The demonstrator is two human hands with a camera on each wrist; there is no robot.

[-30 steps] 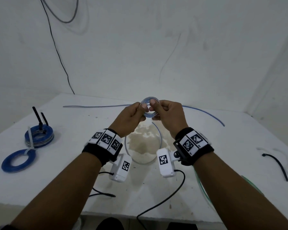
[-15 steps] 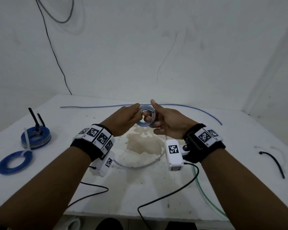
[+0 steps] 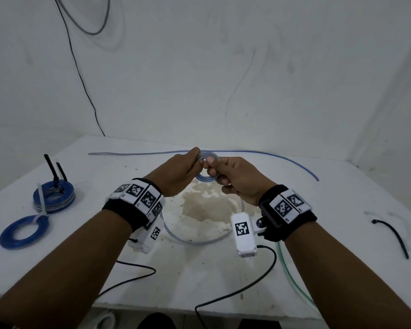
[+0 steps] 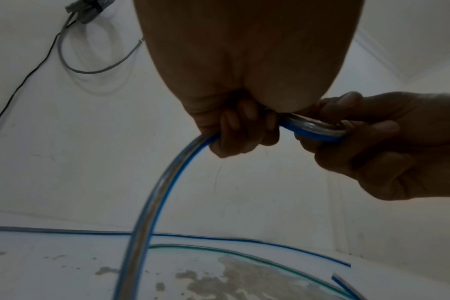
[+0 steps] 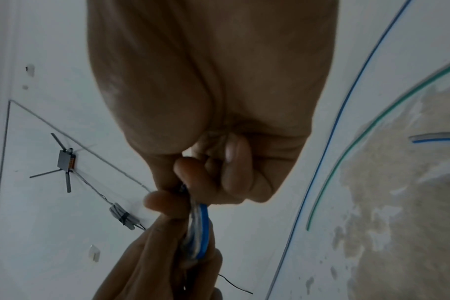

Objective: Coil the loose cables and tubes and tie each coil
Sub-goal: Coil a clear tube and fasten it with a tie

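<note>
Small coil of clear blue-striped tube (image 3: 205, 168) held mid-frame above stained white surface (image 3: 342, 210). Your left hand (image 3: 176, 173) clamps coil's left side, right hand (image 3: 239, 179) pinches right. Feed trailing loose tube (image 4: 152, 203) evenly; match loop size; keep both grips firm so turns don't spring open.

A small coil of clear tube with a blue stripe (image 3: 205, 170) is held above the table, its free length (image 4: 152, 203) trailing down in a loop, while two tied blue coils, stacked (image 3: 54, 197) and flat (image 3: 24, 231), are laid far left.
</note>
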